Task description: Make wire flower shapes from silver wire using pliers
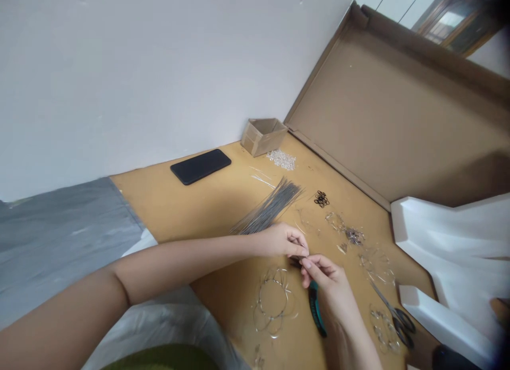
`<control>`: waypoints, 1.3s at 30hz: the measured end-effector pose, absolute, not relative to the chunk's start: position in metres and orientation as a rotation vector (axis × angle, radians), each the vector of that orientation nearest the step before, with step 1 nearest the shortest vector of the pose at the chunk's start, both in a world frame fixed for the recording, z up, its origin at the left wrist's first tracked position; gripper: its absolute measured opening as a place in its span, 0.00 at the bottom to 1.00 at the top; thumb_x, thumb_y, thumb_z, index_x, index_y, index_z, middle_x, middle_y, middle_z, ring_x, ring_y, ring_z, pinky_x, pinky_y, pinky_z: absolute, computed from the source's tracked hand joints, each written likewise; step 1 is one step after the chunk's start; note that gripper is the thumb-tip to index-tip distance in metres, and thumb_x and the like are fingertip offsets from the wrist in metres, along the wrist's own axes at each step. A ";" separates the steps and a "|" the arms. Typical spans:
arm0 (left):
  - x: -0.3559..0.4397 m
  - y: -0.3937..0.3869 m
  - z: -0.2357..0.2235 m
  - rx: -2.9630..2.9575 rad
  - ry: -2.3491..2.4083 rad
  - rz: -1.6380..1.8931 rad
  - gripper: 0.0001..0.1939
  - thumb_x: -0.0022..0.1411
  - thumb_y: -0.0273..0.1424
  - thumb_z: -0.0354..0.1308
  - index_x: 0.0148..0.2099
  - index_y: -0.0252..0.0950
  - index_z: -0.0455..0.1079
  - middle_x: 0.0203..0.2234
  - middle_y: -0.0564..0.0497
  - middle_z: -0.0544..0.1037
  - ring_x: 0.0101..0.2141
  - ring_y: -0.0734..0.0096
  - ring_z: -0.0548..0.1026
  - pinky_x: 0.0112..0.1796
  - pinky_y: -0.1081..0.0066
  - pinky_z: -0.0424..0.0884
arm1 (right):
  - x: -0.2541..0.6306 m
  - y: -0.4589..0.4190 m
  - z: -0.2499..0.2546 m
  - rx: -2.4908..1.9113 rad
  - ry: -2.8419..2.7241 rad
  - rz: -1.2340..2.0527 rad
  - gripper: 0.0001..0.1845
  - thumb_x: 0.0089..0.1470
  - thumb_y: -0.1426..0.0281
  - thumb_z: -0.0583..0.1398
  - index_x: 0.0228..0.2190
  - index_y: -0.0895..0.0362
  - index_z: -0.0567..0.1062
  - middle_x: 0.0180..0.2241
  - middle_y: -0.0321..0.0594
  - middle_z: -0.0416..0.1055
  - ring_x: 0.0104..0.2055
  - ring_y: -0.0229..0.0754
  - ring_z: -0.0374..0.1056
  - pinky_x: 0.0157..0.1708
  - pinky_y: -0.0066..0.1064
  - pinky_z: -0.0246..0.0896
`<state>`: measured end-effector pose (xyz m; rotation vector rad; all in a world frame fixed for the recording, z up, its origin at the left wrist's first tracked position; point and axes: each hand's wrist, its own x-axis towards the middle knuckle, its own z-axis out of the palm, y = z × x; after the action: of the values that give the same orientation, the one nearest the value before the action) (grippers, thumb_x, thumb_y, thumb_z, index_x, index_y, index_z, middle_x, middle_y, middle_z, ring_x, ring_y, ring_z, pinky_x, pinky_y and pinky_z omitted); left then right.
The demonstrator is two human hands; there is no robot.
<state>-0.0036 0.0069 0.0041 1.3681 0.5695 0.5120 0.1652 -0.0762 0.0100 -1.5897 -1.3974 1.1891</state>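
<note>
My left hand (285, 239) reaches in from the left, thumb and fingers closed in a pinch. Close against its fingertips, my right hand (327, 273) is pinched too. Whatever sits between the fingertips is too small to make out. Just below them shows a pair of pliers with a teal and black handle (316, 310), its head partly hidden by my right hand. A bundle of thin grey wires (274, 205) lies beyond my left wrist. Nearer to me is a round wire piece with loops (274, 301), flat on the tabletop.
Scissors (398, 319) and several wire pieces (376, 263) lie at right, beside white foam blocks (446, 263). Black rings (321, 199), clear beads (282, 159), a small cardboard box (263, 136) and a black phone (201, 166) are farther back. A cardboard wall (398, 109) borders the table.
</note>
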 end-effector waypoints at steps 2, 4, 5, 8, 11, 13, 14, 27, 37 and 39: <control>-0.004 0.008 0.002 1.375 0.553 0.549 0.06 0.52 0.28 0.59 0.32 0.29 0.70 0.23 0.54 0.72 0.24 0.81 0.66 0.30 0.78 0.63 | 0.173 -0.080 0.015 -1.689 -1.545 1.075 0.17 0.50 0.56 0.59 0.32 0.57 0.75 0.26 0.40 0.74 0.28 0.41 0.69 0.32 0.33 0.64; -0.004 0.010 0.000 1.371 0.569 0.588 0.06 0.52 0.28 0.59 0.31 0.29 0.70 0.23 0.54 0.73 0.25 0.81 0.67 0.32 0.78 0.63 | 0.187 -0.088 0.016 -1.861 -1.772 0.809 0.23 0.47 0.56 0.61 0.44 0.56 0.72 0.40 0.46 0.74 0.41 0.48 0.70 0.43 0.41 0.63; -0.005 0.011 0.000 1.363 0.581 0.598 0.06 0.53 0.28 0.59 0.31 0.29 0.70 0.24 0.54 0.73 0.26 0.81 0.67 0.32 0.78 0.63 | 0.195 -0.094 0.014 -1.952 -1.908 0.621 0.28 0.45 0.57 0.62 0.47 0.55 0.70 0.46 0.48 0.71 0.47 0.52 0.67 0.48 0.45 0.59; -0.005 0.013 -0.001 1.345 0.585 0.583 0.05 0.53 0.27 0.59 0.31 0.29 0.69 0.24 0.54 0.73 0.26 0.81 0.67 0.33 0.78 0.63 | 0.214 -0.113 0.000 -2.097 -2.195 0.282 0.38 0.42 0.59 0.62 0.55 0.55 0.63 0.55 0.53 0.62 0.57 0.58 0.57 0.51 0.52 0.54; -0.006 0.014 0.000 1.367 0.559 0.565 0.04 0.53 0.27 0.58 0.31 0.30 0.69 0.24 0.54 0.73 0.26 0.81 0.67 0.33 0.78 0.62 | 0.223 -0.125 -0.013 -2.219 -2.314 0.142 0.43 0.42 0.59 0.60 0.58 0.57 0.56 0.58 0.55 0.56 0.61 0.60 0.49 0.51 0.53 0.53; -0.006 0.013 0.000 1.372 0.563 0.571 0.05 0.53 0.28 0.58 0.31 0.30 0.69 0.24 0.55 0.73 0.26 0.81 0.67 0.32 0.78 0.62 | 0.223 -0.127 -0.015 -2.230 -2.385 0.138 0.43 0.43 0.61 0.59 0.60 0.56 0.52 0.58 0.53 0.56 0.60 0.58 0.51 0.50 0.51 0.55; -0.006 0.013 -0.001 1.368 0.568 0.574 0.05 0.53 0.28 0.59 0.31 0.30 0.69 0.24 0.55 0.73 0.25 0.81 0.67 0.32 0.78 0.61 | 0.223 -0.126 -0.014 -2.219 -2.418 0.132 0.42 0.44 0.63 0.58 0.60 0.56 0.52 0.57 0.52 0.57 0.59 0.57 0.53 0.48 0.49 0.56; -0.004 0.021 -0.012 1.408 0.555 0.589 0.07 0.52 0.31 0.60 0.32 0.30 0.70 0.24 0.56 0.72 0.25 0.81 0.65 0.29 0.79 0.58 | 0.219 -0.114 -0.002 -2.142 -2.597 -0.430 0.21 0.45 0.69 0.55 0.44 0.57 0.67 0.41 0.48 0.69 0.41 0.53 0.65 0.33 0.39 0.61; -0.017 0.019 0.004 1.063 0.456 0.436 0.21 0.43 0.43 0.65 0.30 0.33 0.64 0.14 0.61 0.60 0.15 0.86 0.51 0.19 0.77 0.43 | 0.240 -0.117 0.036 -1.571 -2.591 -0.598 0.14 0.46 0.71 0.57 0.39 0.56 0.68 0.35 0.45 0.68 0.39 0.49 0.65 0.35 0.36 0.61; -0.017 0.019 0.005 1.012 0.417 0.394 0.22 0.41 0.43 0.66 0.29 0.33 0.63 0.13 0.61 0.59 0.14 0.87 0.49 0.19 0.77 0.41 | 0.239 -0.113 0.047 -1.630 -2.597 -0.727 0.12 0.46 0.72 0.57 0.37 0.56 0.69 0.34 0.45 0.69 0.37 0.48 0.64 0.33 0.35 0.59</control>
<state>-0.0170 0.0187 0.0046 1.0122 0.4166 0.3942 0.2386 -0.1133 0.0466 -1.6301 -2.5965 -0.7267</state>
